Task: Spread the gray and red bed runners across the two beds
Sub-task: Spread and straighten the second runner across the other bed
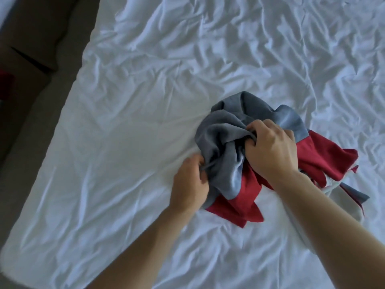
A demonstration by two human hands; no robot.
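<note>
Two bare forearms are showing from the lower edge of the frame, no sleeves reaching them. The left hand (190,184) and right hand (270,149) are wearing nothing.

Bundled runners (245,155) on the bed (129,126), right of centre. Left hand (190,184) at bundle's near-left edge; right hand (270,147) on top. Floor (31,90) far left.

Gray runner (220,138): matt woven cloth; red runner (325,155): smooth cloth; white bedsheet (129,101): creased cotton-like cloth.
</note>
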